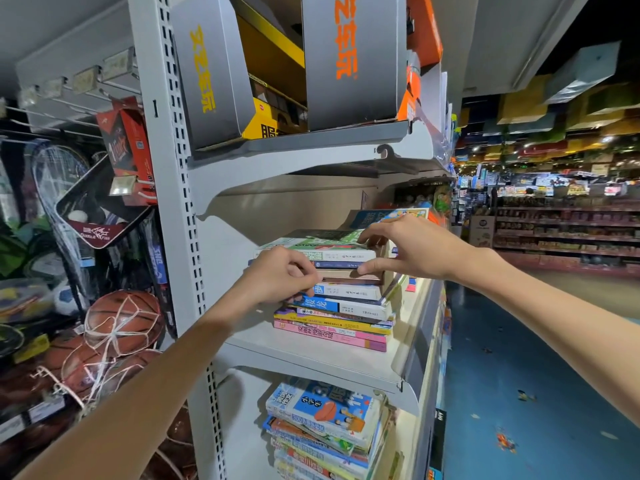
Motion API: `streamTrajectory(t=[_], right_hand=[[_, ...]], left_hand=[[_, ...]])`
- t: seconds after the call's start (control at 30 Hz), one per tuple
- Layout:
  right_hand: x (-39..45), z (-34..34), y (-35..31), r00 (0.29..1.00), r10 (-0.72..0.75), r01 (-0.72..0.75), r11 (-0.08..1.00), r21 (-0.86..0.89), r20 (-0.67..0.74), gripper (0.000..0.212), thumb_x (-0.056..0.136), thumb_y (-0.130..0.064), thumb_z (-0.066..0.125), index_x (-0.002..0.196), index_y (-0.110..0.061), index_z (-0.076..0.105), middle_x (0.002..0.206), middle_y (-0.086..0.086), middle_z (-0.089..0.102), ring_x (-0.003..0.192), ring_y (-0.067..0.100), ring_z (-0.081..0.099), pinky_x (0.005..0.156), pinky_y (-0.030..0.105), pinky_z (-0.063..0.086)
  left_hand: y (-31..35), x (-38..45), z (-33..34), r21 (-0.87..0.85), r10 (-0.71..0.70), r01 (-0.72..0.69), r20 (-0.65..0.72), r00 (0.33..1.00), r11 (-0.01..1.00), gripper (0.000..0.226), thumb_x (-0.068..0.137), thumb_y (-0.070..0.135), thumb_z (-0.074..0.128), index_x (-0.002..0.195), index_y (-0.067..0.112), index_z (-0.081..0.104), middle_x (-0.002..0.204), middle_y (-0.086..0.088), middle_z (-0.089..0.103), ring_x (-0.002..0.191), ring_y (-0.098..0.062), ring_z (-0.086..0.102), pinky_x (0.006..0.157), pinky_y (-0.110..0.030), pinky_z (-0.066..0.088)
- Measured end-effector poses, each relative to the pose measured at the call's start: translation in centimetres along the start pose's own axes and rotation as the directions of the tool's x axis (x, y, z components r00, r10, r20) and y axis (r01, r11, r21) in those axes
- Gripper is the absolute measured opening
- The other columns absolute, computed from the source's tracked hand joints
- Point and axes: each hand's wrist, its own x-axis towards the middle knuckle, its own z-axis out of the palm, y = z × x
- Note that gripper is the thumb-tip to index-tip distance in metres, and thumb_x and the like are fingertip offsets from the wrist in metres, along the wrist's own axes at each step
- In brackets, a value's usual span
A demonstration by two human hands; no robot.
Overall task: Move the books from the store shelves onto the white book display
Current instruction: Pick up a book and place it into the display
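Books (pixel 332 296) lie in a flat pile on the middle shelf (pixel 311 355) of a grey store rack, spines facing out, and both hands are at the upper part of that pile.

Head view: the left hand (pixel 280 275) has its fingers curled against the left end of the pile, about halfway up, where a dark blue spine and a brown one meet; it looks to be gripping or prising at that level. The right hand (pixel 405 251) is spread wide, with its fingers over the far edge of the topmost green-covered book (pixel 311 245) and its thumb pressed against the spines a few books lower, so it brackets the top handful of books. Whether that handful has lifted clear of the rest I cannot tell; no gap shows.

A second pile of books (pixel 325 424) sits on the lower shelf (pixel 242 427), untouched. More books (pixel 384 216) lie farther along the middle shelf, behind the right hand. Grey boxes (pixel 349 60) stand on the shelf above; netted basketballs (pixel 121 320) and racket bags hang to the left. A blue floor (pixel 519 375) runs down the aisle to the right.

The white book display is nowhere in view, so nothing shows how many books have reached it. As I judge it, the job is at the picking-up stage for one batch, with the lower half of this pile and the whole lower pile left to carry.
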Motion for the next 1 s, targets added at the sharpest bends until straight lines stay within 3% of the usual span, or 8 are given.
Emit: streamTrajectory(t=[0.13,0.33,0.5,0.7,0.8,0.9,1.0], right_hand=[[0.4,-0.2,0.3,1.000,0.001,-0.001,1.000,0.008,-0.003,0.075,0.079,-0.080,0.052,0.127,-0.024,0.061,0.116,-0.002,0.070,0.072,0.007,0.053,0.077,0.034,0.053],[1.0,-0.4,0.6,0.999,-0.015,0.014,1.000,0.018,0.041,0.075,0.078,-0.080,0.052,0.125,-0.023,0.064,0.110,-0.004,0.073,0.091,0.016,0.068,0.083,0.037,0.056],[1.9,-0.9,0.2,0.994,-0.002,0.005,1.000,-0.024,0.109,0.060,0.084,-0.069,0.061,0.119,-0.021,0.067,0.105,0.001,0.074,0.090,0.021,0.069,0.080,0.040,0.058],[2.1,-0.9,-0.5,0.988,0.042,-0.019,0.988,-0.155,0.152,0.050,0.092,-0.057,0.059,0.124,-0.018,0.061,0.108,0.008,0.070,0.093,0.029,0.067,0.079,0.042,0.058],[1.9,-0.5,-0.8,0.990,0.010,0.025,0.968,-0.249,0.139,0.052,0.095,-0.053,0.057,0.132,-0.016,0.053,0.111,0.010,0.069,0.098,0.032,0.067,0.080,0.044,0.057],[1.6,-1.0,-1.7,0.994,-0.039,0.068,0.948,-0.310,0.099,0.048,0.100,-0.050,0.051,0.133,-0.016,0.053,0.108,0.010,0.069,0.095,0.033,0.067,0.069,0.034,0.048],[0.7,-1.9,-3.6,0.991,-0.119,0.132,0.896,-0.424,0.056,0.043,0.100,-0.053,0.045,0.123,-0.019,0.056,0.100,0.009,0.070,0.093,0.035,0.067,0.065,0.035,0.036]], left_hand=[[0.6,-0.1,0.1,-0.140,-0.050,0.049,-0.006,0.999,0.989,0.009,0.094,0.022,0.070,0.098,0.015,0.075,0.079,-0.006,0.078,0.069,-0.017,0.066,0.068,-0.032,0.055],[1.7,0.3,0.1,-0.352,-0.188,0.197,0.060,0.980,0.915,0.022,0.098,0.021,0.064,0.112,0.005,0.070,0.089,-0.011,0.079,0.069,-0.017,0.066,0.056,-0.020,0.056],[2.0,0.5,0.7,-0.503,-0.317,0.329,0.113,0.942,0.799,0.026,0.102,0.021,0.056,0.115,0.001,0.070,0.094,-0.010,0.079,0.070,-0.014,0.072,0.059,-0.021,0.057],[2.5,0.4,1.6,-0.748,-0.370,0.324,0.114,0.922,0.579,0.024,0.102,0.016,0.057,0.120,-0.001,0.060,0.087,-0.008,0.079,0.057,-0.011,0.067,0.053,-0.022,0.054],[2.4,0.2,2.1,-0.789,-0.368,0.285,0.081,0.926,0.544,0.026,0.102,0.017,0.057,0.121,-0.001,0.060,0.087,-0.007,0.079,0.058,-0.012,0.066,0.051,-0.022,0.053],[2.5,-0.2,2.2,-0.789,-0.356,0.268,0.067,0.932,0.553,0.032,0.105,0.020,0.051,0.121,-0.006,0.062,0.088,-0.009,0.079,0.060,-0.014,0.070,0.053,-0.024,0.055],[2.5,-0.7,2.0,-0.793,-0.363,0.312,0.124,0.924,0.523,0.052,0.104,0.039,0.051,0.124,-0.007,0.058,0.096,-0.017,0.078,0.071,-0.025,0.076,0.054,-0.028,0.058]])
